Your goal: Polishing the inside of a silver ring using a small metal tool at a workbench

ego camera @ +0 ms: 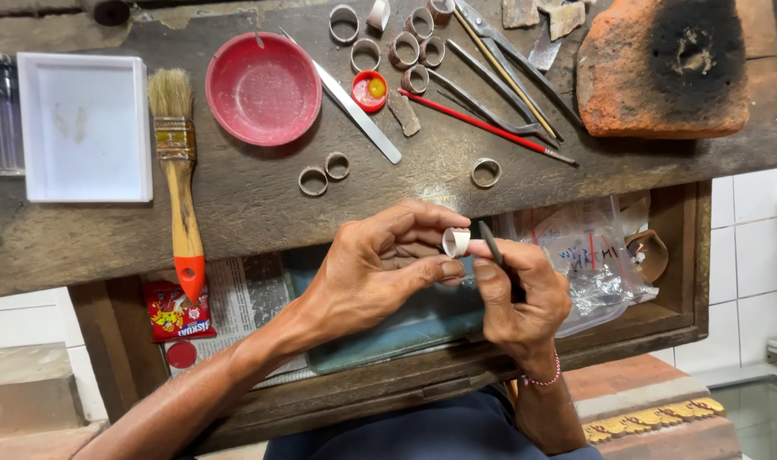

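Hands meet over open drawer [678, 255], below bench [252, 196] edge. Left hand [380, 268] pinches pale ring [456, 242] between thumb and fingertips, ring opening facing right. Right hand [516, 298] just beside, fingers closed round dark thin tool [491, 243], tip up, touching ring's right side. Beyond: loose rings [325, 173], brush [181, 170], red bowl [263, 89].
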